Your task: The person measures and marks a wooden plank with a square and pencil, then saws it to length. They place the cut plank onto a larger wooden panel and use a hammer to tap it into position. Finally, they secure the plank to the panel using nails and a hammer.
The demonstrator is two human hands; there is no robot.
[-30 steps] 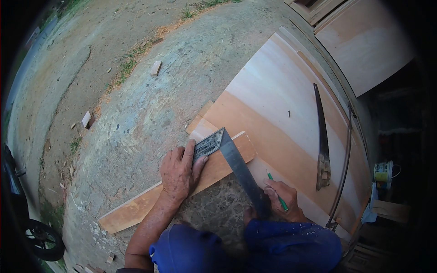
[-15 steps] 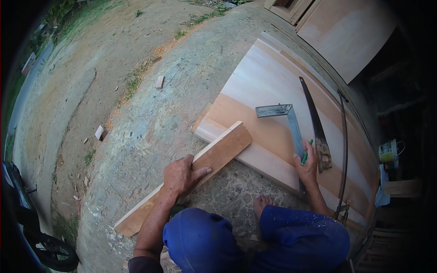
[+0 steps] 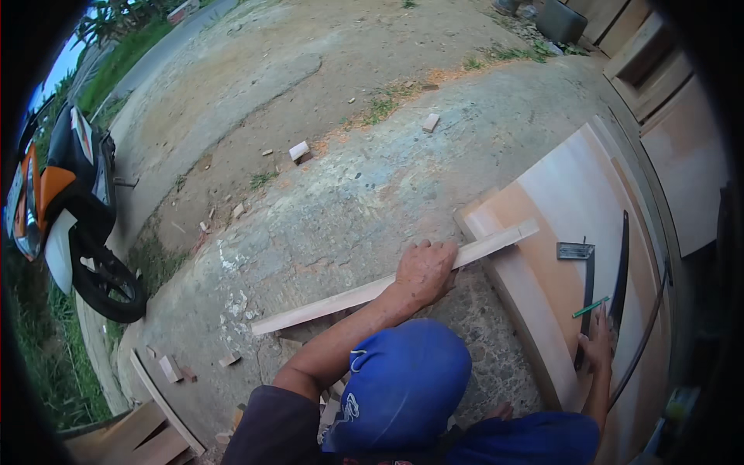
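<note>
My left hand (image 3: 425,273) is closed over a narrow wooden board (image 3: 333,304), which stands with its pale long edge up. The board's far end rests on a stack of wood panels (image 3: 535,201). At the right, my right hand (image 3: 597,346) holds a slim green pencil (image 3: 590,307) that sticks out past its fingers. Beside those fingers a try square (image 3: 576,251) lies on the panels, its dark blade running toward me. Whether the hand touches the blade, I cannot tell. A handsaw (image 3: 622,260) lies just right of the square.
A thin dark bar (image 3: 642,342) crosses the panels right of the saw. Wood offcuts (image 3: 299,150) are scattered on the rough concrete. An orange and black motorbike (image 3: 77,209) stands at the left. Planks (image 3: 124,438) lie at the lower left, and my blue-clad knee (image 3: 411,380) is between my arms.
The view has swung left, bringing the whole motorbike in. The board has tipped from showing its broad face to showing its narrow edge. My left hand still grips it; the pencil stays in my right.
</note>
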